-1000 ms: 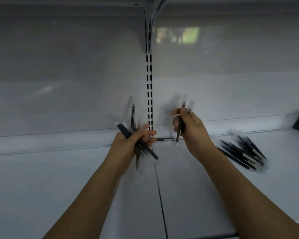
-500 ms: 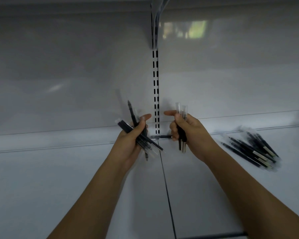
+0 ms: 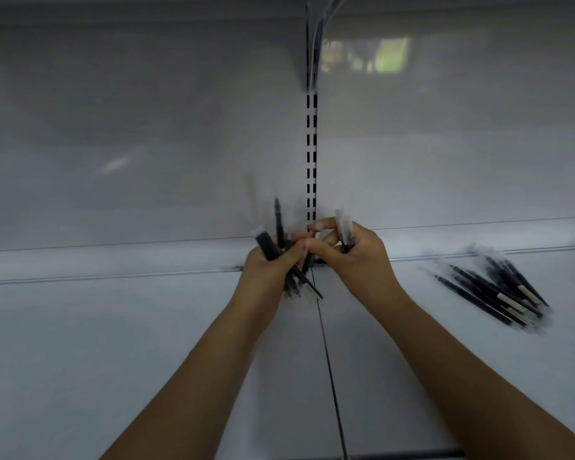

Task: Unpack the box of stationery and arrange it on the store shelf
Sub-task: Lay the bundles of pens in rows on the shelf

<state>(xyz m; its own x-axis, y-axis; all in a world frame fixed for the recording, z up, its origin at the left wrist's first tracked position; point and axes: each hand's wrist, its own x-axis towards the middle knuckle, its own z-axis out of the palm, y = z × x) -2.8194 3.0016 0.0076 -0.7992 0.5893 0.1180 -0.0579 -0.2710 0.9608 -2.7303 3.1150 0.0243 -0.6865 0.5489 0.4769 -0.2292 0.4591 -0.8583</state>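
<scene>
Where both hands meet over shelf (image 3: 130,343) seam, left hand (image 3: 266,270) grips loose bundle of pens (image 3: 273,250), splayed at angles: dark barrels, clear caps, pale label bands. Right hand (image 3: 356,257) pinches few more pens (image 3: 344,230) upright, clear caps topmost, fingertips touching left hand's. Pile of same pens (image 3: 498,293) lies on shelf at right, fanned. Slotted upright (image 3: 311,161) behind hands. Edges motion-blurred.

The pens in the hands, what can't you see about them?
- Head view: how many pens the left hand grips; blur and the fingers hide them.
- Pens in the right hand: lower ends hidden behind the palm.
- Labels on the pile of pens on the shelf: too small, blurred.
</scene>
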